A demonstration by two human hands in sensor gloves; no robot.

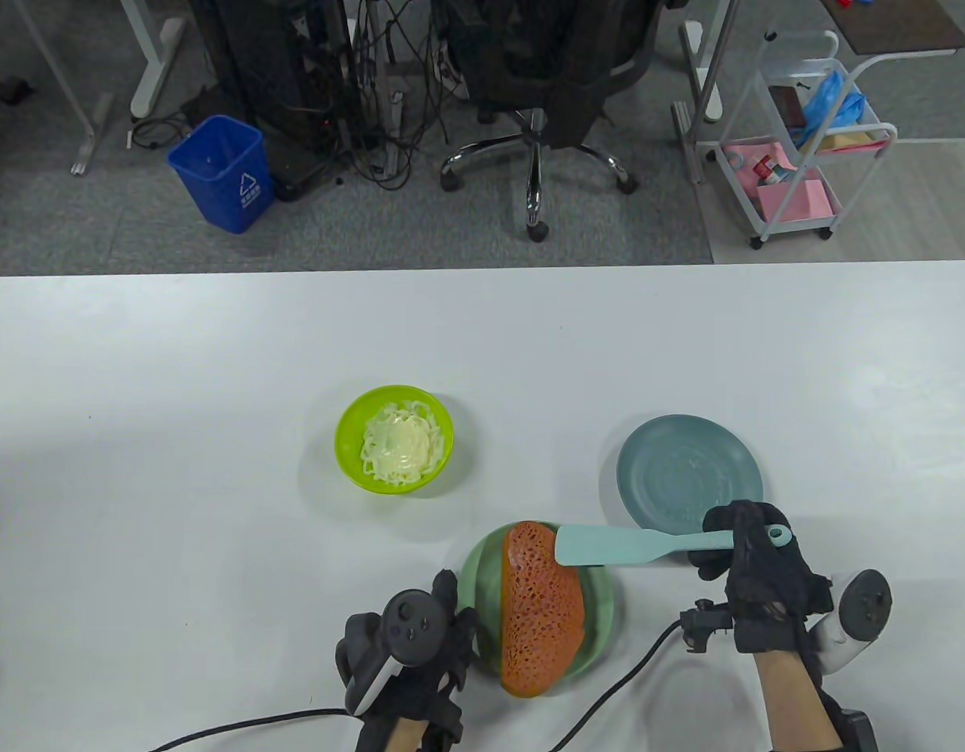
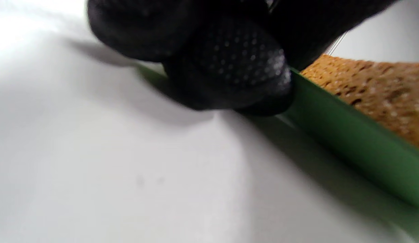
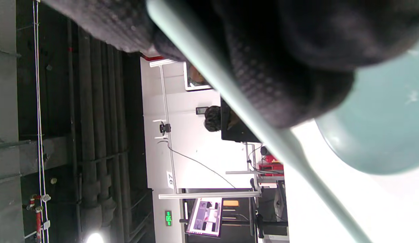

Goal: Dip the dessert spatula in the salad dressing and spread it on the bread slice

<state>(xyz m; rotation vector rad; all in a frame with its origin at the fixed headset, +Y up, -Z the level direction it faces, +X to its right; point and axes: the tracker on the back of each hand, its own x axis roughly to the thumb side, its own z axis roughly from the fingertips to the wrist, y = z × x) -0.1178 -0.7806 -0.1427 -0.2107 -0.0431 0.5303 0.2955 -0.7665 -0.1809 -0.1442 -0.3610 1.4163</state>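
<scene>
I see the bread slice [image 1: 541, 611] on the near plate [image 1: 600, 619]; bowl [image 1: 394, 439] at ten o'clock, second plate [image 1: 688, 470] at one o'clock.

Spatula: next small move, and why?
Probably carry the spatula left and away to the green bowl of dressing and dip. Its blade looks clean over the bread slice, held by the right hand; the left hand steadies the plate.

A white table [image 1: 177, 352] bears a green bowl [image 1: 349, 462], a blue plate [image 1: 635, 462] and a green plate [image 1: 600, 619].
</scene>
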